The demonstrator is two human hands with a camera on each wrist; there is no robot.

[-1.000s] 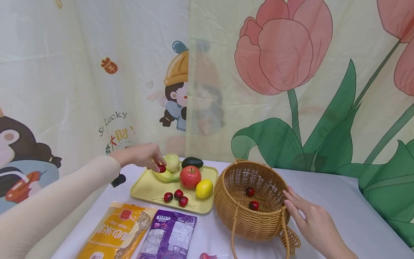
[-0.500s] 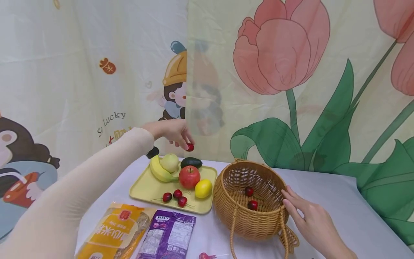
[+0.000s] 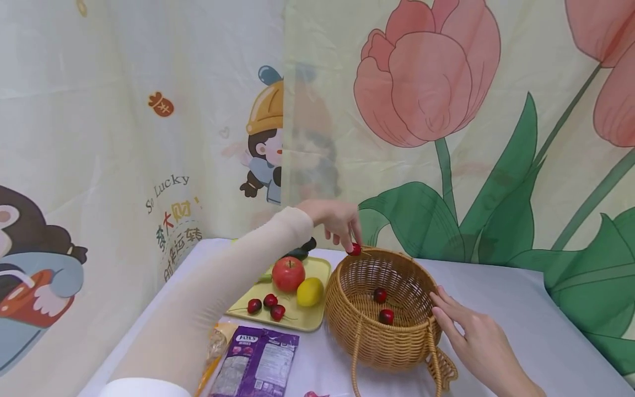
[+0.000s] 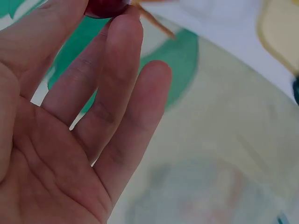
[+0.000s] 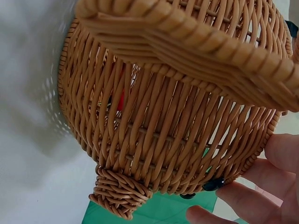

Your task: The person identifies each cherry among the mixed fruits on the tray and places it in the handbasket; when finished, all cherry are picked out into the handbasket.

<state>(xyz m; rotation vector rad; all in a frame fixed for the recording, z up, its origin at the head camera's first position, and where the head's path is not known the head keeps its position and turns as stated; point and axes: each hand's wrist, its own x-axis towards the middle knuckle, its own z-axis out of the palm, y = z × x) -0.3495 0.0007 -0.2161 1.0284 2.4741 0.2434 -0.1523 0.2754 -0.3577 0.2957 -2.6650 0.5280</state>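
My left hand (image 3: 337, 220) pinches a dark red cherry (image 3: 354, 249) by its fingertips, above the back left rim of the wicker basket (image 3: 377, 347). In the left wrist view the same cherry (image 4: 106, 7) and its stem show at the top edge. Two cherries, one (image 3: 380, 295) behind the other (image 3: 386, 316), lie inside the basket. The fingers of my right hand (image 3: 478, 336) rest fairly straight against the basket's right rim; its fingertips also touch the weave in the right wrist view. Three cherries (image 3: 270, 300) lie on the yellow tray (image 3: 310, 325).
A red apple (image 3: 289, 274), a lemon (image 3: 310, 292) and a dark green fruit (image 3: 297, 253) share the tray; my left sleeve hides its left part. In front lie a purple packet (image 3: 258, 361) and a partly covered orange one (image 3: 210, 372). A printed curtain hangs behind.
My left hand has lifted the cherry from above the banana on the tray and carried it right to the basket's rim. The right hand stays on the basket.
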